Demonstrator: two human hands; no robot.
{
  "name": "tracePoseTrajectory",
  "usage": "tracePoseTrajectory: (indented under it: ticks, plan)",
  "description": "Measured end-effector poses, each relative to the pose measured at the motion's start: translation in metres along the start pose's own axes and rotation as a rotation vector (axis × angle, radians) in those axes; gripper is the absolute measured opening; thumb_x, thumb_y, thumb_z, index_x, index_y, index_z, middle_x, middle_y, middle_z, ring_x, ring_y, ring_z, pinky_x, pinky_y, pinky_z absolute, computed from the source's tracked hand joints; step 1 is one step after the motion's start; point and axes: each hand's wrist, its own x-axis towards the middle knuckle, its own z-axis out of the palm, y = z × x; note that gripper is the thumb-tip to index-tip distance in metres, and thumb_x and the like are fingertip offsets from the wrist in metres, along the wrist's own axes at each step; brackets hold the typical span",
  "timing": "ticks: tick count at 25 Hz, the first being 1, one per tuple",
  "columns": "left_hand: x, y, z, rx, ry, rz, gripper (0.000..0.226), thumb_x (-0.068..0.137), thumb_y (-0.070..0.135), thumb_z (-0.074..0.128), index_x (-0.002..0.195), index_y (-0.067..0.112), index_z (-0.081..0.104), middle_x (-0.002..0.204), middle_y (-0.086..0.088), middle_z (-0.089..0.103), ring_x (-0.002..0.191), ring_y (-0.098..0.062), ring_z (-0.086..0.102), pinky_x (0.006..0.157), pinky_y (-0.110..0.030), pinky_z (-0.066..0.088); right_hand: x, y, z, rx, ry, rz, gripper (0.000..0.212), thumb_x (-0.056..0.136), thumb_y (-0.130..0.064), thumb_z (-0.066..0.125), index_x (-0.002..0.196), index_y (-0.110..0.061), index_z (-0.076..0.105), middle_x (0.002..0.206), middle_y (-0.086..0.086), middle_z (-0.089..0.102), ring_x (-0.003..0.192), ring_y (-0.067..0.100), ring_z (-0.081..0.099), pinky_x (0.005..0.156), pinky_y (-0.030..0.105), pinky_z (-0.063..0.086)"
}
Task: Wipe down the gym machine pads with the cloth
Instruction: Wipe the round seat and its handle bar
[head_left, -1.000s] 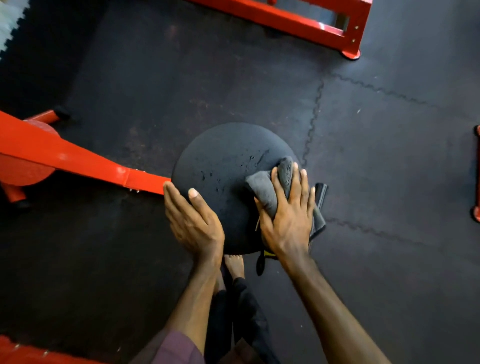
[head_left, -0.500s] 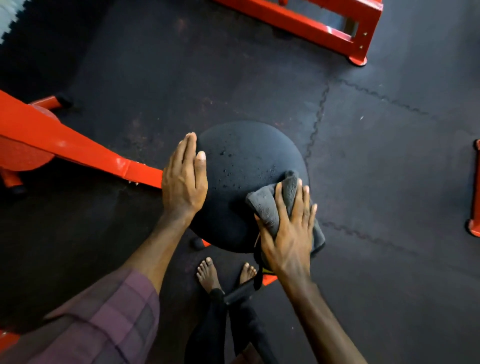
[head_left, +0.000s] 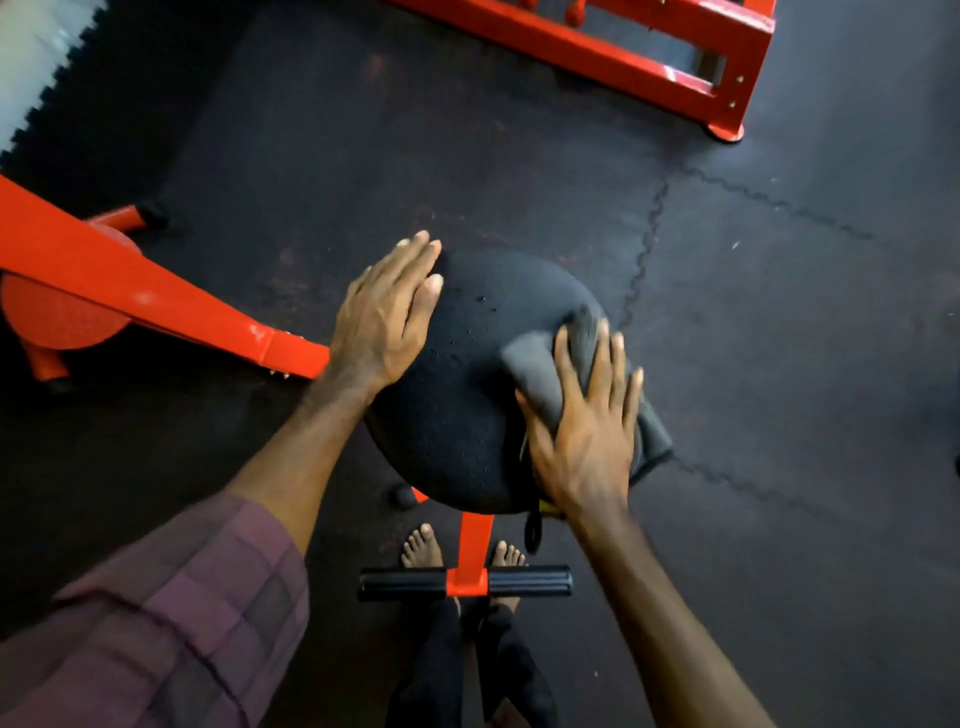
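The right hand (head_left: 587, 436) is pressing the grey cloth (head_left: 540, 374) onto the round pad's (head_left: 467, 395) right edge, fingers spread; the left hand (head_left: 384, 317) is bracing opposite, fingers together — the overhanging cloth could slip off.

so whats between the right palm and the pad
In the head view, a folded grey cloth lies between the right hand and the round black pad; the hand presses it flat on the pad's right side.
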Motion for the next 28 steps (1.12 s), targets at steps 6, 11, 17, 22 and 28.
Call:
tracePoseTrajectory:
  ticks: [6, 11, 17, 22, 28]
  plan:
    - [-0.123, 0.055, 0.035, -0.274, 0.413, -0.548, 0.06, 0.113, 0.038, 0.036, 0.159, 0.0, 0.04, 0.168, -0.015, 0.037, 0.158, -0.022, 0.034, 0.129, -0.04, 0.028, 0.041, 0.0, 0.002, -0.014, -0.033, 0.012, 0.072, 0.103, -0.065, 0.039, 0.166, -0.031, 0.027, 0.176, 0.011, 0.01, 0.163, 0.033, 0.005, 0.128, 0.061, 0.011]
    - [-0.12, 0.06, 0.054, -0.226, 0.552, -0.568, 0.051, 0.115, 0.026, 0.039, 0.157, -0.004, 0.042, 0.164, -0.019, 0.043, 0.153, -0.028, 0.042, 0.125, -0.047, 0.036, 0.046, 0.007, -0.001, 0.064, -0.017, 0.066, 0.074, 0.103, -0.068, 0.037, 0.167, -0.036, 0.02, 0.177, 0.006, 0.009, 0.164, 0.026, 0.003, 0.13, 0.055, 0.013]
    - [-0.115, 0.052, 0.052, -0.239, 0.516, -0.516, 0.051, 0.115, 0.028, 0.036, 0.158, 0.0, 0.042, 0.164, -0.016, 0.043, 0.153, -0.024, 0.042, 0.123, -0.047, 0.038, 0.024, 0.017, -0.002, 0.124, -0.044, 0.096, 0.073, 0.102, -0.064, 0.045, 0.166, -0.036, 0.023, 0.177, 0.005, 0.009, 0.163, 0.027, 0.004, 0.129, 0.056, 0.018]
    - [-0.118, 0.059, 0.056, -0.217, 0.564, -0.545, 0.051, 0.115, 0.026, 0.037, 0.157, -0.002, 0.042, 0.162, -0.018, 0.045, 0.151, -0.028, 0.044, 0.123, -0.046, 0.038, 0.089, 0.008, -0.01, 0.129, -0.067, 0.089, 0.074, 0.101, -0.07, 0.04, 0.166, -0.037, 0.023, 0.175, 0.006, 0.019, 0.16, 0.03, 0.022, 0.127, 0.055, 0.024]
    - [-0.103, 0.038, 0.039, -0.269, 0.43, -0.472, 0.052, 0.115, 0.031, 0.035, 0.16, 0.006, 0.043, 0.166, -0.01, 0.042, 0.154, -0.018, 0.04, 0.125, -0.044, 0.036, 0.005, 0.01, -0.003, 0.03, -0.057, 0.034, 0.072, 0.102, -0.066, 0.04, 0.166, -0.036, 0.024, 0.177, 0.005, 0.008, 0.164, 0.026, 0.002, 0.13, 0.057, 0.011]
